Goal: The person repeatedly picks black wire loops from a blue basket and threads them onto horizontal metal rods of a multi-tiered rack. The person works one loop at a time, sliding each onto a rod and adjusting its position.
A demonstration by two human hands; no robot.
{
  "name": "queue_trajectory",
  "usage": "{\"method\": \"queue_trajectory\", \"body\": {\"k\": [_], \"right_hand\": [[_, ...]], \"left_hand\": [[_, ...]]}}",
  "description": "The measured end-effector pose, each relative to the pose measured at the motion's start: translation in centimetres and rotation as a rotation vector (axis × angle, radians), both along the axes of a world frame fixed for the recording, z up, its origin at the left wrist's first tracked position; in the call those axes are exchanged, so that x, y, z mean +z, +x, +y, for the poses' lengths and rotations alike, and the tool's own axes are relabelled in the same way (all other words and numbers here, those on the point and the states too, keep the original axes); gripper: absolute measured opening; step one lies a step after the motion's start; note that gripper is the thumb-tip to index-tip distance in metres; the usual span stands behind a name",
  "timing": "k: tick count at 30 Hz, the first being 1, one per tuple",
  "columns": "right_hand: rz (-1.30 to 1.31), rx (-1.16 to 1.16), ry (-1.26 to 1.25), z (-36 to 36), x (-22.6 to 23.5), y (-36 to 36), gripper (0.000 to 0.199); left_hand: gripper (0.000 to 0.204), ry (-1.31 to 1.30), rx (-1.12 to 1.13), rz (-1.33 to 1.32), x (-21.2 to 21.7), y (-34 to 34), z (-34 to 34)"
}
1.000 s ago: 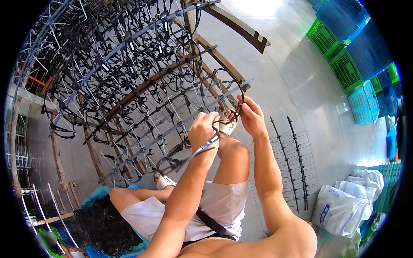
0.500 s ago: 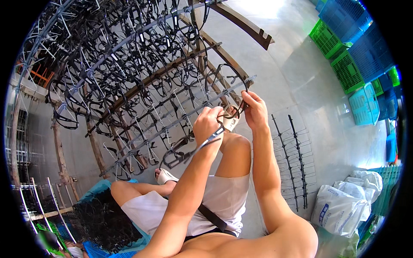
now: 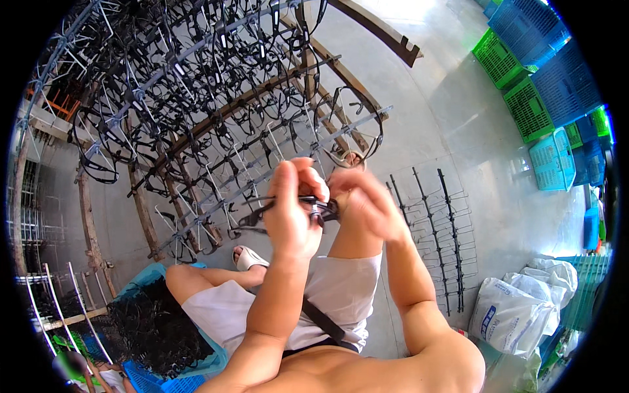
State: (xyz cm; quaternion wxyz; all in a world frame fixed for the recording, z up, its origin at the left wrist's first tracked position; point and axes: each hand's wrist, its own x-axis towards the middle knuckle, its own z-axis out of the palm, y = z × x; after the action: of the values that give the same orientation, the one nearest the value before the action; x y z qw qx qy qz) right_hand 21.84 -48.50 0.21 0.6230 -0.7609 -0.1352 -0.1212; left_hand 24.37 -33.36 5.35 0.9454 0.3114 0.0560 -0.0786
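My left hand [image 3: 296, 203] is closed around one or more thin black looped frames [image 3: 252, 219], whose ends stick out to the left of the fingers. A grey glint shows on the held part beside the thumb side. Close against it on the right is my right hand [image 3: 370, 203], smeared by motion, its fingertips hidden near the same black pieces. Just beyond both hands, a similar black loop [image 3: 379, 141] hangs at the right end of the lowest rack bar [image 3: 347, 131], with neither hand on it.
A rack with brown uprights [image 3: 88, 216] carries many black frames on metal hooks. A light-blue crate [image 3: 213, 347] of black pieces stands at lower left. Hooked bars [image 3: 452, 229] lie on the floor at right, near white plastic bags [image 3: 508, 321] and stacked green crates [image 3: 527, 108].
My right hand has let go of the loop at the bar's end and come down and left to my left hand. The left hand has turned upright with the black frames in it.
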Motion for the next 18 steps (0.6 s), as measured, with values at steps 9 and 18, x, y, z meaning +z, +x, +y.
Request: {"method": "queue_trajectory", "body": {"k": [9,18], "right_hand": [[0.458,0.415,0.308,5.3,0.0,-3.6,0.023],[0.400,0.102,0.215,8.2,-0.1,-4.8,0.046]], "left_hand": [[0.038,-0.190,-0.048,0.131,-0.1,-1.2,4.6],[0.047,-0.361,0.251,0.090,0.1,-0.9,6.5]]}}
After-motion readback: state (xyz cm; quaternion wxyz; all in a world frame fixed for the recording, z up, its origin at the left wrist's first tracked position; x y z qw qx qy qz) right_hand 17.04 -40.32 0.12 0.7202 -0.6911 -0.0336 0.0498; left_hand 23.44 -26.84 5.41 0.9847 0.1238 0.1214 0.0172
